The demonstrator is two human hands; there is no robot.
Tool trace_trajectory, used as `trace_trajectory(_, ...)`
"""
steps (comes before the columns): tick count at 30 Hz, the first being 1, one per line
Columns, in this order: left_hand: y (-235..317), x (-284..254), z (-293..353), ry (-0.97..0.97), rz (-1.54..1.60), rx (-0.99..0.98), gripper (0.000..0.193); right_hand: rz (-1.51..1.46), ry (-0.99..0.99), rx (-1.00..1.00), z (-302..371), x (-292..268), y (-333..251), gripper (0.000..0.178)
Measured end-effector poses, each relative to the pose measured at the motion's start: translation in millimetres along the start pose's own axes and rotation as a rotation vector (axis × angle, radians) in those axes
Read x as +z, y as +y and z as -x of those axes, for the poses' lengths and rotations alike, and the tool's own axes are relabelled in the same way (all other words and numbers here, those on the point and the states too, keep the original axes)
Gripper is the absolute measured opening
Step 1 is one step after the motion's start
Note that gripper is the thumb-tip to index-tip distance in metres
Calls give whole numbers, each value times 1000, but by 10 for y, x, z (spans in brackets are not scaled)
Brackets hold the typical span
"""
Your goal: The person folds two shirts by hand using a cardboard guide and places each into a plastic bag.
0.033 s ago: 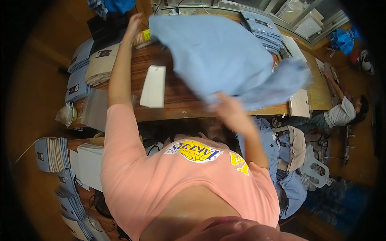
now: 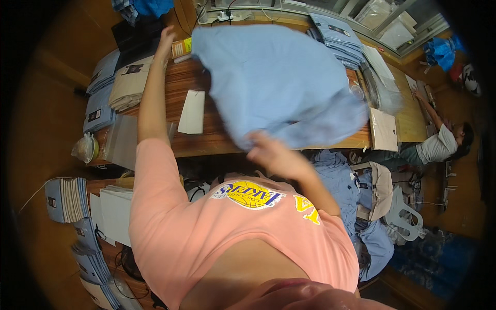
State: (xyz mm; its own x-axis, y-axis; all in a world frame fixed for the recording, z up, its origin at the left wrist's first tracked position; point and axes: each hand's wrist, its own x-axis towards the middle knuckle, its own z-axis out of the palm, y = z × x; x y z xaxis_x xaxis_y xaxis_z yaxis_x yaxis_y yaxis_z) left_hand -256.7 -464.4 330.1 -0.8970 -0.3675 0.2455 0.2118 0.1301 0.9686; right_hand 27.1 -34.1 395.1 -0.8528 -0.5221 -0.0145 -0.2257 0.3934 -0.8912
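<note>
A light-blue shirt is spread over the middle of the wooden table, its right part smeared by motion. At its near edge, my right hand has its fingers curled onto the cloth, gripping it. My left arm reaches far forward, and my left hand is apart from the shirt's far left corner. Its fingers look stretched out, with nothing seen in them. Close beside that hand lies a yellow-and-orange box. A white rectangular card rests on the table, left of the shirt.
Folded beige shirts and blue shirts are stacked at the left. Another blue stack stands at the back right, near a window. A folded beige garment lies at the right edge. Another person works far right.
The shirt has come down flatter, and its loose right part has swung left and nearer. My right hand has moved left and nearer; my left hand has drawn back slightly.
</note>
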Motion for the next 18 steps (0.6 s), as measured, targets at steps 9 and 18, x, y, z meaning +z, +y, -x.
trace_trajectory(9,-879,511,2572,-90,-859,253,48,625,452,71,-1414,-274,2156,41)
trace_trajectory(18,-714,418,3602,-138,-1198,-87,52,835,276,98,-469,-733,2914,50)
